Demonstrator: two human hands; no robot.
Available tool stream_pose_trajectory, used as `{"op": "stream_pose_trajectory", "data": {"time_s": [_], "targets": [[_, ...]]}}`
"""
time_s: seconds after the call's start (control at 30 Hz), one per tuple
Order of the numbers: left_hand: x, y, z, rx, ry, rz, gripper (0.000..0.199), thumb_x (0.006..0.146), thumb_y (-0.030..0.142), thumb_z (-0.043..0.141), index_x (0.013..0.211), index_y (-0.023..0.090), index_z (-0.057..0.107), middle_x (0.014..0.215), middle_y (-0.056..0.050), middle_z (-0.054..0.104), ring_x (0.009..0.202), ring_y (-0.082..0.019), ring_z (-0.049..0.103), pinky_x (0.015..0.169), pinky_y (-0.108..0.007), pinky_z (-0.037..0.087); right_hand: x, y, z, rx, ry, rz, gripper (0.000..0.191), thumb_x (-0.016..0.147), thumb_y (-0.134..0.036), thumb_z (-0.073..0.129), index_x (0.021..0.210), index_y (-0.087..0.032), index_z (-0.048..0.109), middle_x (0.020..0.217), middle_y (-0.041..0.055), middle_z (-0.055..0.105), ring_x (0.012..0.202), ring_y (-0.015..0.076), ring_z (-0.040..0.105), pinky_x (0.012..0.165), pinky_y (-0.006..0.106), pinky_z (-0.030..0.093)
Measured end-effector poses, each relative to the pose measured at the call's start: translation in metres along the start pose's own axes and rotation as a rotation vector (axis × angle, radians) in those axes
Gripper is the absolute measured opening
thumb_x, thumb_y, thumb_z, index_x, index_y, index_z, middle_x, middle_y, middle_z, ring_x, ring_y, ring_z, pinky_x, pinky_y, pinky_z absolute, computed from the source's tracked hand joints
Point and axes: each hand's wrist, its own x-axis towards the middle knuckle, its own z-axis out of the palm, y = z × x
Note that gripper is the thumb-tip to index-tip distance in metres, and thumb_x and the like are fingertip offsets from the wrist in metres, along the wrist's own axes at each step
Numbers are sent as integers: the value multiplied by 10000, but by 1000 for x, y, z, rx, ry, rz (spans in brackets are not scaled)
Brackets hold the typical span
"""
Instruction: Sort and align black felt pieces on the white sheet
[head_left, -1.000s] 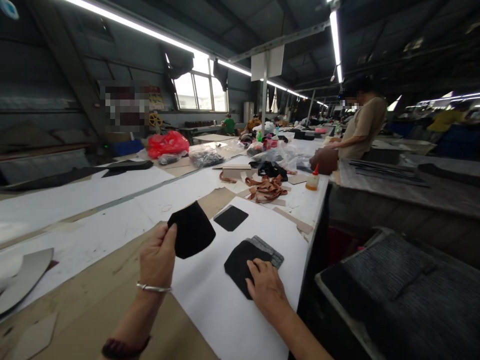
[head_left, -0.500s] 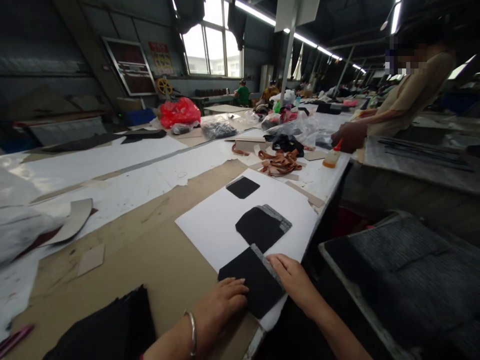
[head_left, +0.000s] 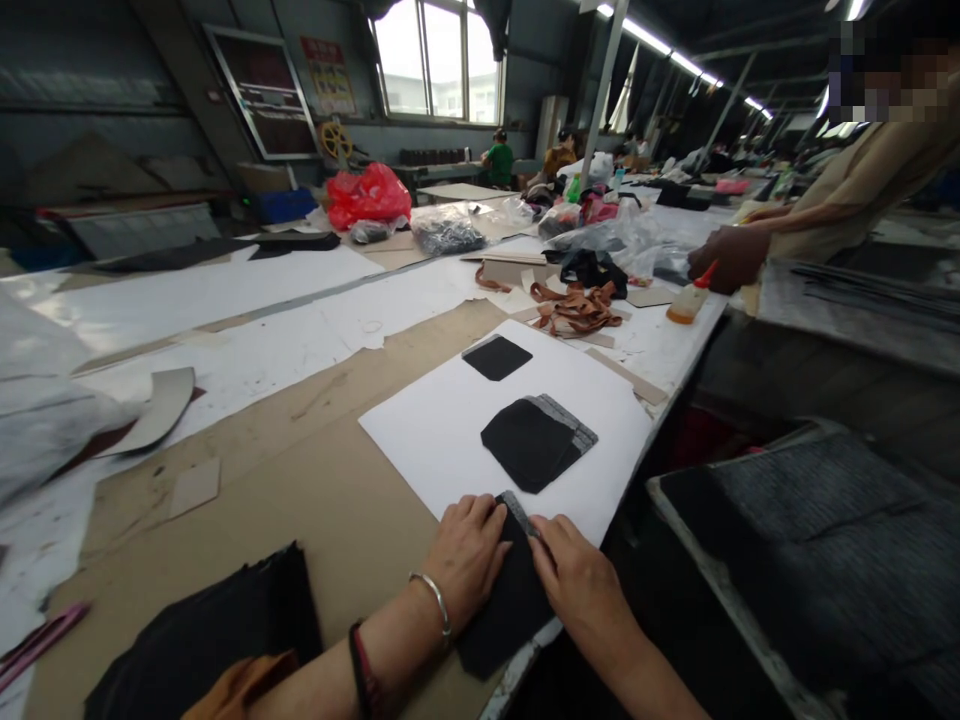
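A black fabric piece (head_left: 504, 622) with a grey strip along one edge lies at the near corner of the table. Across its upper left part rests my left hand (head_left: 469, 560), fingers laid down on the fabric. My right hand (head_left: 581, 580) is at the grey strip, thumb and fingers closed on that edge. Just beyond is a small stack of similar black pieces (head_left: 529, 440) with grey edges, on a white sheet (head_left: 420, 430). A smaller black piece (head_left: 497, 357) lies farther up the sheet.
Folded black cloth (head_left: 225, 630) and pink-handled scissors (head_left: 45, 640) lie at left. Brown straps (head_left: 577, 310), a glue bottle (head_left: 688, 300) and a red bag (head_left: 367, 197) are farther back. Grey-black fabric (head_left: 825, 540) is stacked below right. A person (head_left: 862, 190) stands at the right.
My left hand has moved up and right across the black piece towards its grey edge. My right fingers have closed on that edge. The piece is turned slightly, and the view has shifted.
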Motion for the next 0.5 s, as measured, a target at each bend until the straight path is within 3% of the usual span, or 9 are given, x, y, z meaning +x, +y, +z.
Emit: {"op": "stream_pose_trajectory", "data": {"time_s": [0.2, 0.4, 0.5], "targets": [[-2, -3, 7, 35, 17, -4, 409, 843, 168, 452, 1251, 152, 466, 1152, -131, 548, 1007, -279, 493, 854, -490, 483, -1, -8, 3, -341, 131, -221, 305, 917, -127, 370, 1192, -101, 501, 833, 66, 632, 739, 175, 651, 589, 264, 551], [-3, -2, 10, 18, 37, -1, 364, 846, 149, 439, 1208, 166, 474, 1151, -104, 550, 1001, -243, 483, 897, -451, 475, 2, -15, 5, -495, 233, -345, 338, 873, 0, 341, 1152, -50, 525, 719, 62, 614, 610, 165, 589, 479, 256, 503], [-5, -4, 13, 38, 53, 34, 462, 838, 130, 453, 1295, 196, 421, 1141, -101, 550, 996, -246, 488, 874, -446, 491, 2, -19, 5, -546, 239, -375, 325, 862, 16, 351, 1083, -54, 579, 658, 49, 585, 557, 163, 549, 441, 262, 463]]}}
